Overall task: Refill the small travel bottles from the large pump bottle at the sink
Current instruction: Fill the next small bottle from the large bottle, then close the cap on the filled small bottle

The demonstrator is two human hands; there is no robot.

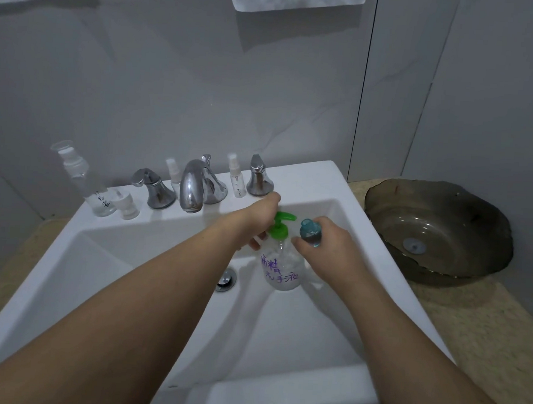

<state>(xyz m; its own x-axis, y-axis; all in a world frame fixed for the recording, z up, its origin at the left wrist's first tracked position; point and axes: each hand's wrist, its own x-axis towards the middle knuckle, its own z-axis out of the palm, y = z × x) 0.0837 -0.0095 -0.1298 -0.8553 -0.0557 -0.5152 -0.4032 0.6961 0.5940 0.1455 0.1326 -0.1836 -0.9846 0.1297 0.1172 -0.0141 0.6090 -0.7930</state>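
Right now, at the middle of the frame, the left hand [263,214] rests over the green pump head [284,218] of the large pump bottle [281,265], which stands in the white sink [366,239] basin just right of the drain [226,280]; how its fingers lie on the pump I cannot tell. The right hand [321,247] grips a small blue travel bottle [310,232], tilted, its open mouth just beside the nozzle. To fill cleanly, the mouth should sit directly under the spout tip before pressing, and presses should be slow and full so nothing strings down the outside. Other travel bottles, among them a tall clear one [82,181], wait along the ledge by the chrome faucet [194,185] at centre left.
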